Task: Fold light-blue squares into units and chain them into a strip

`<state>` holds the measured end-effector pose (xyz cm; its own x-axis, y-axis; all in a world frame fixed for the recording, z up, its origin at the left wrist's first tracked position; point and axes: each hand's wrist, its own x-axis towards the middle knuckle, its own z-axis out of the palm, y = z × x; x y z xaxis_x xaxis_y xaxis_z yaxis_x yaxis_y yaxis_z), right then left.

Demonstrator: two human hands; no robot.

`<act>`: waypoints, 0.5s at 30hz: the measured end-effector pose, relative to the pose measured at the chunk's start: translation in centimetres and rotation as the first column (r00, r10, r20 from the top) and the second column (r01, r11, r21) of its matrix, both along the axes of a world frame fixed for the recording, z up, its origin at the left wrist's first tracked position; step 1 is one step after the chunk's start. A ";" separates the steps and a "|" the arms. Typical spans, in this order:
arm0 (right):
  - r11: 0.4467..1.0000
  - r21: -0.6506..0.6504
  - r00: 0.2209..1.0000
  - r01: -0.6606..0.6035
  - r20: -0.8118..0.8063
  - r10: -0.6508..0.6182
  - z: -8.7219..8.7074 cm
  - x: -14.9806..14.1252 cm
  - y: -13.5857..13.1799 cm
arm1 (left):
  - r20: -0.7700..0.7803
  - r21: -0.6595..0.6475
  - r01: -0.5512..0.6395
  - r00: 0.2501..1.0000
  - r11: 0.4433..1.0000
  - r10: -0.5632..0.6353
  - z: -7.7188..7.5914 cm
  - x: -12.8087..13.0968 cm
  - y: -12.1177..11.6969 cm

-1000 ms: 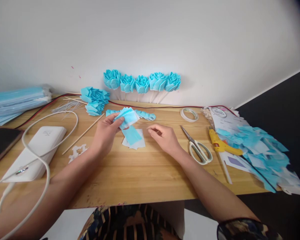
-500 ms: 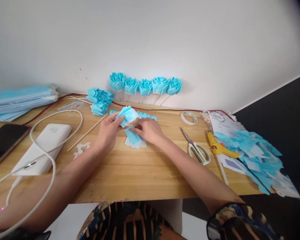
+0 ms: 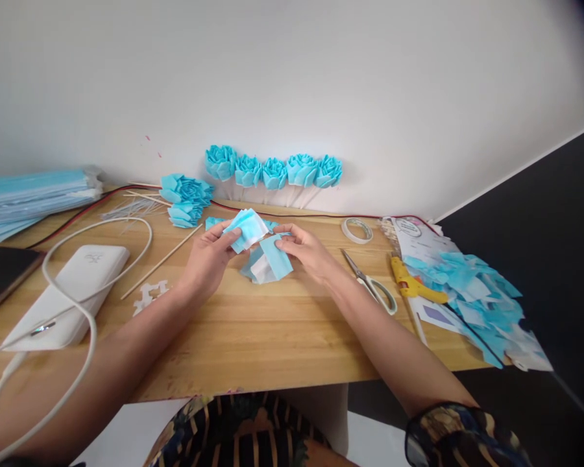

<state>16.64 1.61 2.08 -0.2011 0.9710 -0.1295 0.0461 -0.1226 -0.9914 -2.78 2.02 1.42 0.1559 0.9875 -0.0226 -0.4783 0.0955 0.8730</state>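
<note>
- Wood-grained tabletop; 5 ruffled blue roses line the white wall.
- Our left hand pinches a fanned stack of blue-and-white fabric.
- Our right hand pinches 1 thin blue rectangle over the tabletop pile.
- We judge this as gathering; flimsy layers next call for a light pinch.

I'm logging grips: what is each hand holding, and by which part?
Left hand: a blue stack, by its left end. Right hand: a blue piece, by its upper right edge.
</note>
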 end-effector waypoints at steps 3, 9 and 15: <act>1.000 -0.008 1.000 0.009 0.018 -0.009 -0.5 0.3 0.1 | 0.007 0.014 0.026 1.000 1.000 -0.026 -0.2 0.1 0.0; 0.998 -0.023 0.998 0.056 0.011 -0.055 -1.7 1.1 0.3 | -0.120 0.127 0.066 0.991 0.990 -0.051 -0.7 0.0 -0.1; 0.996 -0.032 0.996 0.083 0.040 -0.081 -2.4 1.5 0.1 | -0.574 0.105 0.283 0.800 0.953 -0.174 -1.9 0.2 0.2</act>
